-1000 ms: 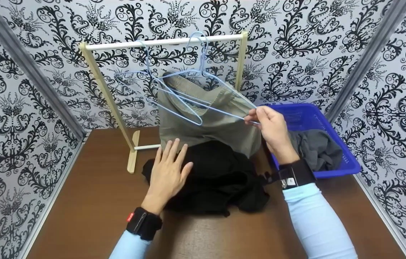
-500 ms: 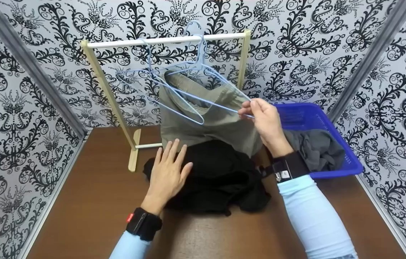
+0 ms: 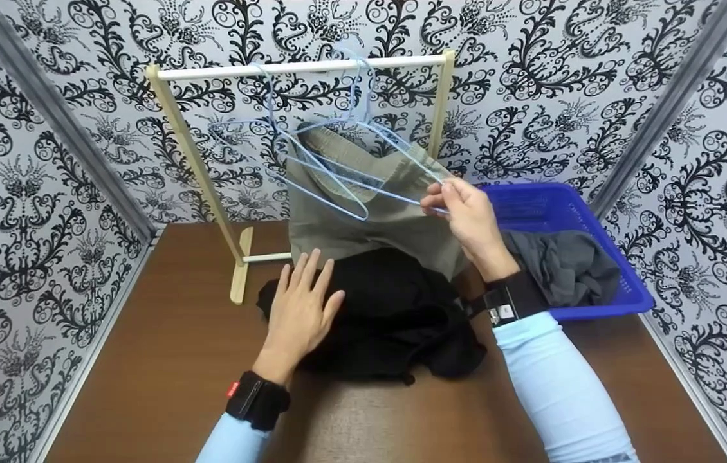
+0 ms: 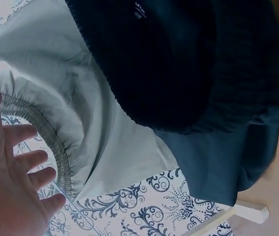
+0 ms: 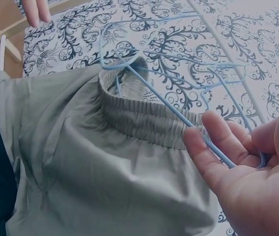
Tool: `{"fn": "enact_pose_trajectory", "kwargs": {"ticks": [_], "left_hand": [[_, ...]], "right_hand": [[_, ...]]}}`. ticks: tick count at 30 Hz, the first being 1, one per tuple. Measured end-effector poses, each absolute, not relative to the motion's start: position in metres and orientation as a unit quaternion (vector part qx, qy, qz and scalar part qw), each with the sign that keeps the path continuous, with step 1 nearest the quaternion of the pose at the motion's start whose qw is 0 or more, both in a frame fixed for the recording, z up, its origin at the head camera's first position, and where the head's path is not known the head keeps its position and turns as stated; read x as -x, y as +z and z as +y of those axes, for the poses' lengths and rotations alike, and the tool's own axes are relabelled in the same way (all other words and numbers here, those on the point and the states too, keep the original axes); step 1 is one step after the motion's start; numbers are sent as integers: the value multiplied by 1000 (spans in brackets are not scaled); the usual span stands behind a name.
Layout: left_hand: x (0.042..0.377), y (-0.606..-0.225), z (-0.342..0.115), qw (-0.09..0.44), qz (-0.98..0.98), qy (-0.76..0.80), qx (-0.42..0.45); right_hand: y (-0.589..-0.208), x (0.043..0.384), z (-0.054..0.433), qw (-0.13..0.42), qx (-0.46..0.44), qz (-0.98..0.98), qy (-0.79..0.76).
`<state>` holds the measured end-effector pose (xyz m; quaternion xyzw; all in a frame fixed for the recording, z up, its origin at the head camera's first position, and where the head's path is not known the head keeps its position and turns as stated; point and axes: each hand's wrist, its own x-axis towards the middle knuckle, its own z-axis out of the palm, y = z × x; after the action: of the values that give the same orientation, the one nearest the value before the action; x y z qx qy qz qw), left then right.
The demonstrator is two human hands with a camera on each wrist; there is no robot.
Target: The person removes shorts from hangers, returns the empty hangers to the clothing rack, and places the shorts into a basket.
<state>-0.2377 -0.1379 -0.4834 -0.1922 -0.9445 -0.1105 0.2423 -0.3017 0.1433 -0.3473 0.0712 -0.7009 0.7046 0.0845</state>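
Note:
My right hand (image 3: 469,222) pinches one end of a blue wire hanger (image 5: 166,103), whose hook overlaps the rail in the head view. Beside it, khaki elastic-waist pants (image 3: 383,225) hang below the rail on a similar hanger. Farther left, another blue hanger (image 3: 350,214) hangs bare. With fingers straight and spread, my left hand (image 3: 299,308) is over the left side of a black garment (image 3: 395,315) lying on the table. An elastic waistband shows on that garment (image 4: 154,118) in the left wrist view.
The rack has a white rail (image 3: 222,72) and wooden posts (image 3: 196,164), and stands at the back of the table (image 3: 145,360). To the right, a blue plastic basket (image 3: 634,299) contains a crumpled grey garment (image 3: 569,267). Patterned walls enclose the back and sides.
My right hand has moved slightly left with the hanger, whose hook has risen at the rail. My left hand has stayed in place.

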Motion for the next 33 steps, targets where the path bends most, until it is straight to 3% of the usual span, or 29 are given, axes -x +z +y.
{"fn": "enact_pose_trajectory", "kwargs": {"ticks": [13,24,33], "left_hand": [[237,-487,-138,229,-947,-126,188],[236,-492,-137,240,-942,-144,184],[234,-496,-134,280,-927,-177,177]], "right_hand": [[-369,300,156,83,-55,-688,719],[-416,289,157,76,-15,-707,703],[-476,263,124,156,-142,-788,579]]}}
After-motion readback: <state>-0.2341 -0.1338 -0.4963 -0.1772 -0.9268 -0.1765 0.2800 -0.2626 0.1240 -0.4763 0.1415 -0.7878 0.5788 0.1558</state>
